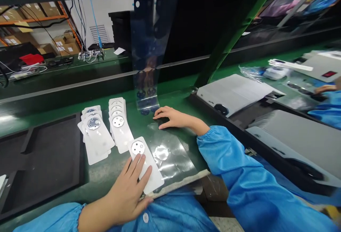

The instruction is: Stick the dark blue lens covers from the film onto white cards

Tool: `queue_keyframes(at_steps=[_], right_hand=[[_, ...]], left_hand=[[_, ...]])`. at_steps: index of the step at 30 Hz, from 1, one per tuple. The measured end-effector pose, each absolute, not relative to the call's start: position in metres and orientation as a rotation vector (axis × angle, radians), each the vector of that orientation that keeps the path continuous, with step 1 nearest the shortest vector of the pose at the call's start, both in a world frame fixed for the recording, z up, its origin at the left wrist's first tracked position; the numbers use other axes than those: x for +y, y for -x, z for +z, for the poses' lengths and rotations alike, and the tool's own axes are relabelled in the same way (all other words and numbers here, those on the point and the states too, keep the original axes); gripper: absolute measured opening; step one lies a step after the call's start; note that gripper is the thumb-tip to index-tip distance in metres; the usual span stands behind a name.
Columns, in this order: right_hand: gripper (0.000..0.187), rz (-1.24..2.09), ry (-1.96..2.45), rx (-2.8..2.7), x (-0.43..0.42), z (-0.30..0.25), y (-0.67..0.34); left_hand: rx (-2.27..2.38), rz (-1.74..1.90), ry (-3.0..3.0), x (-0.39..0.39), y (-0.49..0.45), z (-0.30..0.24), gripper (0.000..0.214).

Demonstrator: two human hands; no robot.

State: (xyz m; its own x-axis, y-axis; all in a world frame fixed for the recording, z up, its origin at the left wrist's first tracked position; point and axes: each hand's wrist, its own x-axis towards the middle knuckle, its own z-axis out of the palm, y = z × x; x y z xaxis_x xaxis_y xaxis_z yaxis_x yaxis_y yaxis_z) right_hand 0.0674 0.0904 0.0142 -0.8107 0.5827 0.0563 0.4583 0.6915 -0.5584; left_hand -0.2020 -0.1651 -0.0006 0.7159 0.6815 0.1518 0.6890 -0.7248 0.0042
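Observation:
My left hand (124,191) lies with its fingers spread on a white rounded panel (151,177) that has a round silvery patch with dark holes near its top. The thumb rests near the table's front edge. My right hand (174,118) reaches over the table with thumb and fingers apart. Its fingertips are beside the lower end of a clear film strip (147,103) bearing dark round-ended stickers, which hangs from above. Whether they touch the film I cannot tell. Under and beside the right forearm lies a sheet of clear film (173,150), shiny with reflections.
Two overlapping stacks of similar white panels, a left stack (99,143) and a right stack (122,136), lie left of my hands. A black tray (55,157) sits further left. At right, a black divided tray (237,129) holds grey-white sheeted parts. A co-worker's hand (325,89) shows far right.

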Motion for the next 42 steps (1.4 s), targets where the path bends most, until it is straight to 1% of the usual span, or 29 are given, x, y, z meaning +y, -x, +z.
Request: queue_keyframes(at_steps=[2,4,6,8,10,16,19,21,23,26,29,32,36,38,42], right_hand=[[0.044,0.771,0.784,-2.626,0.09,0.007,-0.06],[0.042,0.788,0.738,-2.59,0.089,0.002,-0.059],[0.045,0.826,0.723,-2.605,0.089,-0.001,-0.063],[0.056,0.814,0.767,-2.638,0.091,-0.004,-0.07],[0.06,0.701,0.834,-2.628,0.093,-0.009,-0.075],[0.035,0.233,0.857,-2.534,0.092,-0.018,-0.066],[0.031,0.008,0.823,-2.544,0.087,-0.015,-0.06],[0.029,-0.035,0.812,-2.557,0.082,-0.012,-0.056],[0.026,0.041,0.852,-2.564,0.078,-0.01,-0.052],[0.018,0.236,1.019,-2.519,0.07,-0.004,-0.046],[0.015,0.465,1.18,-2.459,0.063,0.01,-0.043],[0.021,0.775,1.226,-2.442,0.058,0.031,-0.05],[0.034,1.255,1.135,-2.388,0.057,0.057,-0.068],[0.038,1.36,1.037,-2.196,0.055,0.065,-0.073],[0.039,1.401,0.916,-1.714,0.033,0.063,-0.05]], left_hand=[[-1.151,-0.193,2.938,-0.164,0.205,-0.001,0.079],[-1.176,-0.178,2.988,-0.162,0.207,-0.001,0.081],[-1.204,-0.172,3.026,-0.161,0.207,0.0,0.082],[-1.221,-0.181,3.059,-0.16,0.207,0.001,0.082],[-1.243,-0.202,3.077,-0.16,0.207,0.001,0.082],[-1.32,-0.247,3.094,-0.16,0.207,0.004,0.086],[-1.333,-0.256,3.106,-0.159,0.206,0.004,0.085],[-1.331,-0.267,3.116,-0.159,0.206,0.004,0.084],[-1.327,-0.274,3.124,-0.159,0.206,0.004,0.083],[-1.327,-0.262,3.132,-0.158,0.206,0.004,0.082],[-1.329,-0.248,3.137,-0.158,0.206,0.004,0.083],[-1.317,-0.244,3.135,-0.158,0.206,0.004,0.083],[-1.247,-0.226,3.134,-0.158,0.205,0.004,0.075],[-1.215,-0.224,3.126,-0.158,0.204,0.004,0.072],[-1.182,-0.226,3.071,-0.161,0.203,0.003,0.07]])
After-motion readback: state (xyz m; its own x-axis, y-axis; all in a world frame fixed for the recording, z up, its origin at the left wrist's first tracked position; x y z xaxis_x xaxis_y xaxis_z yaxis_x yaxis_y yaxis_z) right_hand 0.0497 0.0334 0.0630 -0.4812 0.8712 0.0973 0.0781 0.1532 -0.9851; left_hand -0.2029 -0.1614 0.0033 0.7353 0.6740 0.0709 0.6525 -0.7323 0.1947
